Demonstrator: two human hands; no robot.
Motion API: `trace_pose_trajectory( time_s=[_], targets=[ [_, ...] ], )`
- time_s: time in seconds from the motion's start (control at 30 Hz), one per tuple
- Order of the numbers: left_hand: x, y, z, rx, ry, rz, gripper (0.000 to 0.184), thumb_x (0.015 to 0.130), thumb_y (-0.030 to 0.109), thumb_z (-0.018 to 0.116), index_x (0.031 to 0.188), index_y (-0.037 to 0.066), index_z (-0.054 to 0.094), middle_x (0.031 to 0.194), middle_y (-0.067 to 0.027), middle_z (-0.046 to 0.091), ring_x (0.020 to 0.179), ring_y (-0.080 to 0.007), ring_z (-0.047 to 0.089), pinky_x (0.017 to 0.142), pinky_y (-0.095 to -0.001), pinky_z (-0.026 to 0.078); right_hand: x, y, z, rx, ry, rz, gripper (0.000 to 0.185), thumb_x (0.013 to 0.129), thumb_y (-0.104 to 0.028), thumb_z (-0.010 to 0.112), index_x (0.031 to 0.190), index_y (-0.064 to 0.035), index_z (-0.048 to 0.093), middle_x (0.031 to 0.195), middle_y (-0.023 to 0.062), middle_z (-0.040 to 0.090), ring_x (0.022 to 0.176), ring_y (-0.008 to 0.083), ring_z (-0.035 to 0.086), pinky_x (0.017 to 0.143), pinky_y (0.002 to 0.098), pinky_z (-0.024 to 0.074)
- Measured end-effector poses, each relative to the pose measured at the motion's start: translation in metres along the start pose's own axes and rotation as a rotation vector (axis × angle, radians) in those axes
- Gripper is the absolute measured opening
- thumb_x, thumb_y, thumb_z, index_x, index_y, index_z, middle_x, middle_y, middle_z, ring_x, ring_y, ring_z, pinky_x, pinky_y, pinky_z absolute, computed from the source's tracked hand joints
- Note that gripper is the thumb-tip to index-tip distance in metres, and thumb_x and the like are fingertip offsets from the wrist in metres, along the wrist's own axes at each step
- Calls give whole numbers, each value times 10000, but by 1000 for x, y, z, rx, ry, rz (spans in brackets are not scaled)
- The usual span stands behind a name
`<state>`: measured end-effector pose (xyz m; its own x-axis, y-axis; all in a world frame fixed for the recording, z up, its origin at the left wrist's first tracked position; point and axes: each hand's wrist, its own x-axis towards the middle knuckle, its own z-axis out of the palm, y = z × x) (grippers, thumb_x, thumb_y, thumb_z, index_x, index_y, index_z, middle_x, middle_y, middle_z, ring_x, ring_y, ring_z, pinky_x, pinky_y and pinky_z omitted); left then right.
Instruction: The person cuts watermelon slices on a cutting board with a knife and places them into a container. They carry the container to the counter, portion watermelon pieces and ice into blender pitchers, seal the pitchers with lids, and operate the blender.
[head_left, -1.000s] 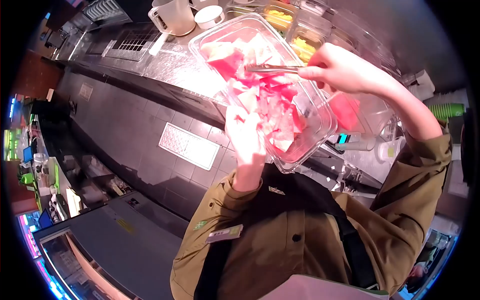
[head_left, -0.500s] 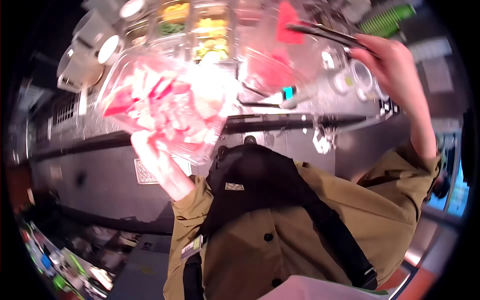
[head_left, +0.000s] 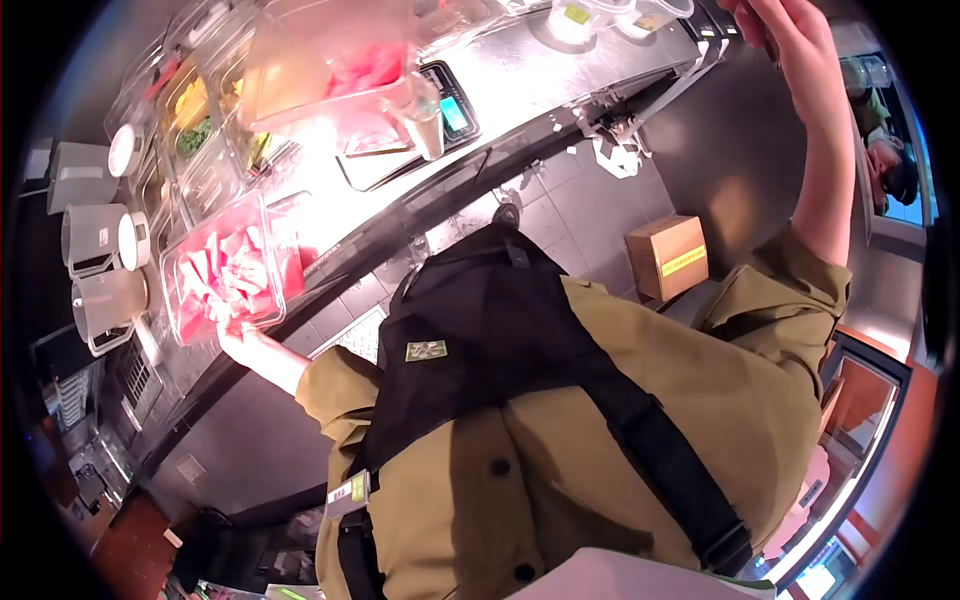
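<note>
My left hand (head_left: 238,338) grips the near edge of a clear plastic container (head_left: 172,305), by the counter's front edge. Inside are pink-red pieces (head_left: 225,275) that look like cut watermelon. My right hand (head_left: 790,45) is raised at the upper right with its fingers curled. A dark bit of the tongs (head_left: 772,52) shows by its fingers; the rest is hidden or out of frame. A larger clear tub (head_left: 300,118), with more red pieces (head_left: 368,68) in it, stands beside a black scale (head_left: 470,125) with a lit turquoise display.
Clear bins of yellow and green food (head_left: 195,135) line the counter's left part. Several clear jugs (head_left: 100,305) stand at the far left. Plastic cups (head_left: 575,22) sit at the counter's top right. On the floor lies a cardboard box (head_left: 665,258). A person (head_left: 885,150) shows at the right.
My view has swung round. My right hand has gone up and away from the tub, and the red slice its tongs gripped is out of sight. The left hand still grips its container.
</note>
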<state>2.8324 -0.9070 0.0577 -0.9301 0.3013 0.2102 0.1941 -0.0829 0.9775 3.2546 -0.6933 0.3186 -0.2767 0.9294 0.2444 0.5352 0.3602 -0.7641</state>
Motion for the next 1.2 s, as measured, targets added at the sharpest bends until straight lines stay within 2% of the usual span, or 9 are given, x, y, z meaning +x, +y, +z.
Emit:
trace_pose_trajectory(
  time_s=[0.27,0.3,0.37,0.5,0.6,0.73,0.93,1.03,1.2],
  targets=[
    [3,-40,0,-81,69,-310,354,786,260,475,973,-41,487,1007,-119,512,893,-203,479,789,-381,383,-6,102,-56,124,135,117,243,847,-221,483,875,-4,589,652,14,533,581,81,458,527,184,341],
    [-17,-18,6,327,456,-396,332,825,277,417,898,-29,525,979,-128,524,846,-192,505,724,-305,407,-1,122,-68,53,105,138,284,886,-239,420,838,-9,579,632,-52,453,569,23,358,511,145,273],
    [-84,36,49,449,655,204,240,823,175,400,786,-15,541,770,-107,543,716,-178,517,682,-279,411,5,158,-84,98,115,165,256,876,-239,441,825,-21,565,631,-45,453,576,21,386,509,150,281],
    [-213,74,216,164,-707,-41,215,830,123,422,961,-29,498,877,-140,560,812,-222,561,721,-301,457,26,220,-115,183,54,221,214,864,-209,470,884,-17,564,724,-15,526,589,26,414,531,158,328],
    [-271,71,373,-254,-941,-475,255,795,99,478,1022,-17,491,889,-129,554,817,-204,542,697,-302,446,41,244,-120,251,-40,249,229,865,-190,472,976,-3,547,745,-1,547,588,37,419,532,163,335],
    [-281,18,457,-217,-819,-571,276,771,81,491,1029,-19,495,828,-101,543,739,-171,506,641,-290,430,55,261,-110,283,-172,155,285,865,-245,473,981,8,539,722,-4,525,570,32,395,503,162,304],
    [-231,106,332,-21,-848,-82,358,721,44,508,1069,-29,473,814,-66,540,666,-131,477,605,-271,425,103,234,-67,268,-444,31,334,804,-109,534,1101,37,494,872,85,592,691,115,519,643,224,408],
    [-196,170,211,-58,-948,-329,371,721,16,490,1087,-34,461,1018,-86,523,944,-124,477,810,-258,393,145,156,-8,22,-527,-588,333,729,-81,594,1043,13,540,780,134,585,697,171,571,641,245,432],
    [-166,244,85,43,-241,-382,454,707,251,651,1013,-33,473,1032,-110,542,808,-103,525,637,-186,429,174,24,97,-473,-589,-1189,197,718,-202,603,814,-31,579,664,92,554,613,265,562,499,342,428]
  ],
)
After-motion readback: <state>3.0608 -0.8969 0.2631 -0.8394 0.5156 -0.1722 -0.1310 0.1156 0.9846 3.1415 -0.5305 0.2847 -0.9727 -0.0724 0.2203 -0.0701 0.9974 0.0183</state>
